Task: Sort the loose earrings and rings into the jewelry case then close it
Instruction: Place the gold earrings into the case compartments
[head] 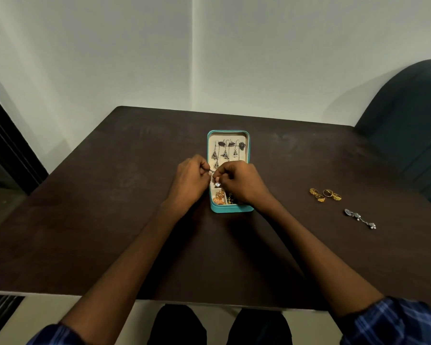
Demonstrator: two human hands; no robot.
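hands — left hand (189, 180) and right hand (237, 181) — pinched a silver earring (217, 184) over the jewelry case (234, 209); gold rings (325, 194) at 3 o'clock likely next.

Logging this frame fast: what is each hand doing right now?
Left hand: fingers pinched on something thin; what it is cannot be told.
Right hand: pinching a small silver earring over the jewelry case.

Your two hands crowd the middle of the open jewelry case (230, 207), blocking its near compartments. To your right the counter (110, 220) lies bare up to the gold rings (325, 194) and the silver earring (360, 218); a dark chair (408, 125) stands past that edge
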